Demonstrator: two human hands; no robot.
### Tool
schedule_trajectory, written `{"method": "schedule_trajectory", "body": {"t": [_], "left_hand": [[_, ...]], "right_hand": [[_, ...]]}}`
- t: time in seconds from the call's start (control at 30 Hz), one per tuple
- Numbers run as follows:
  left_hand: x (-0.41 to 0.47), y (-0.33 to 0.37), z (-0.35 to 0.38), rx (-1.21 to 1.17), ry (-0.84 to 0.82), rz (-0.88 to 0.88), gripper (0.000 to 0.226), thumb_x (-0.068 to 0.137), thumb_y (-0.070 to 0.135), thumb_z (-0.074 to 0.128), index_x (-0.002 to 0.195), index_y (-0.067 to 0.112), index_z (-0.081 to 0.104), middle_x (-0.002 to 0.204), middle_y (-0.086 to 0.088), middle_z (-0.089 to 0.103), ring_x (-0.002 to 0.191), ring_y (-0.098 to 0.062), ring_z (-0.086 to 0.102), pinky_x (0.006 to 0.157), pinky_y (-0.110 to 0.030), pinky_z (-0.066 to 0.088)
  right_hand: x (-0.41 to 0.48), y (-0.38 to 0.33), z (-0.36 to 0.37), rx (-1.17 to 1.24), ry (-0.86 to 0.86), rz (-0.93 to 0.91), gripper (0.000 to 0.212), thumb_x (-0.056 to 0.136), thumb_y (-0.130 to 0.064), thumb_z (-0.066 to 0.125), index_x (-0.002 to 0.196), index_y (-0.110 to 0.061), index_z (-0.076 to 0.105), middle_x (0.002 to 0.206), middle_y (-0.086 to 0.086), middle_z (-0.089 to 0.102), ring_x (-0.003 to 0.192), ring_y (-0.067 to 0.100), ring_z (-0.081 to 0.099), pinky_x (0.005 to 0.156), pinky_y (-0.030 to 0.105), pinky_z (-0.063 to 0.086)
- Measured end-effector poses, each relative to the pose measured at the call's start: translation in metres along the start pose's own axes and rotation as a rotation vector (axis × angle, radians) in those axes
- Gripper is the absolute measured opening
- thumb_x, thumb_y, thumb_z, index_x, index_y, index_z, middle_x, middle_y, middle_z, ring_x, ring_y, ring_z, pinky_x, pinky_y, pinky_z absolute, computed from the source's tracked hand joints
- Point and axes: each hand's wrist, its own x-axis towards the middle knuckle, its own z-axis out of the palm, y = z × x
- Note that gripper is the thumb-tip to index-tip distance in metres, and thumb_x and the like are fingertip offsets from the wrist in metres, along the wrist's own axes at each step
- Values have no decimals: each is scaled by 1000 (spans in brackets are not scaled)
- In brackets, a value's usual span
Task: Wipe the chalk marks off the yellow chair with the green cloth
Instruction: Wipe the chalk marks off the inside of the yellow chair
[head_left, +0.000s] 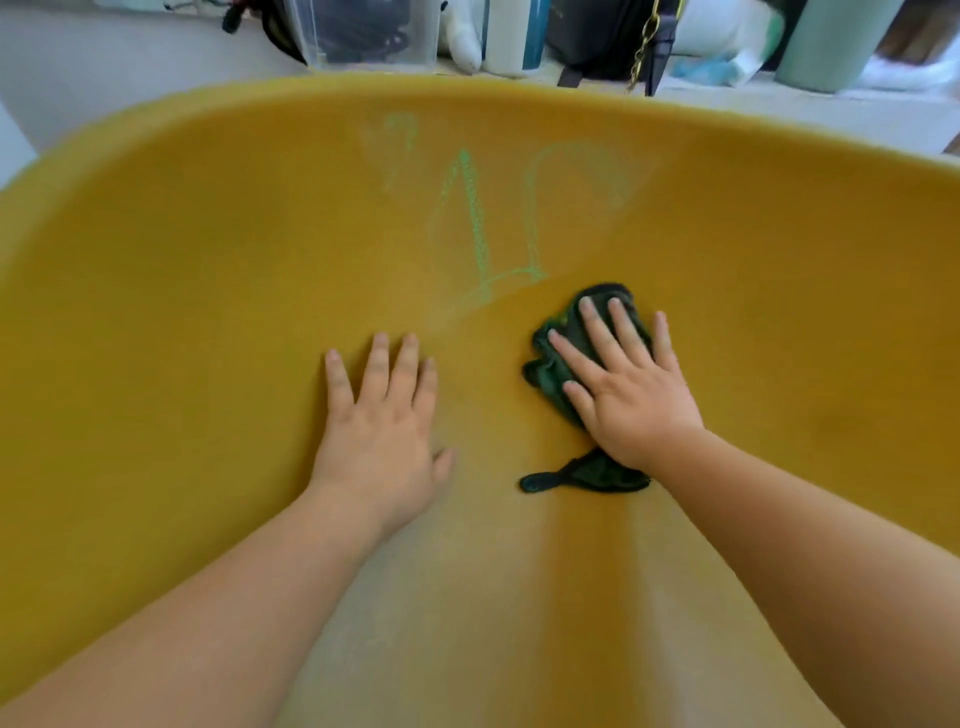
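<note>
Both hands lie flat with fingers straight, gripping nothing. The left hand (382, 415) rests bare on the seat of the yellow chair (208, 260), near its middle. The right hand (623, 384) presses the green cloth (548, 364) against the seat just right of the middle, fingers spread over it. The cloth is bunched under the palm, with a thin tail poking out toward the front edge beside the wrist. Green chalk marks (475, 218) run up the curved back of the chair toward its far rim; the lowest stroke ends just beyond the cloth, near it but apart. Some strokes look bright, others faint and smeared. The cloth looks soft, light and limp, likely to crumple and slide under the palm rather than keep a shape. Flat pressure from the whole hand, or gathering it into a pad, should suit it better than a fingertip pinch. The chair shell looks hard and smooth, and the bracing left hand should help steady it.
</note>
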Motion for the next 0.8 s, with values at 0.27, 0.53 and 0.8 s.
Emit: {"method": "schedule_trajectory", "body": {"t": [0.27, 0.53, 0.8], "left_hand": [[12, 10, 29, -32, 72, -2, 93, 92, 71, 2, 151, 4, -25, 155, -25, -36, 143, -46, -33, 111, -72, -8], [16, 18, 31, -47, 106, -43, 96, 93, 71, 15, 152, 0, -15, 159, -27, -24, 147, -47, -24, 111, -73, -5], [13, 18, 31, -51, 87, -22, 94, 94, 69, 6, 148, -1, -27, 153, -27, -38, 142, -48, -34, 110, -73, -8]], "right_hand": [[108, 58, -95, -48, 417, 222, 75, 102, -60, 31, 162, -28, 1, 168, 23, -5, 154, 46, -4, 122, 64, -2], [65, -66, 0, 67, 247, -226, 69, 101, -43, 39, 162, -26, 13, 170, 12, -3, 156, 37, -8, 124, 54, -8], [112, 29, -67, -48, 388, 56, 81, 101, -63, 32, 162, -21, 1, 169, 13, -11, 156, 36, -5, 125, 50, -7]]}}
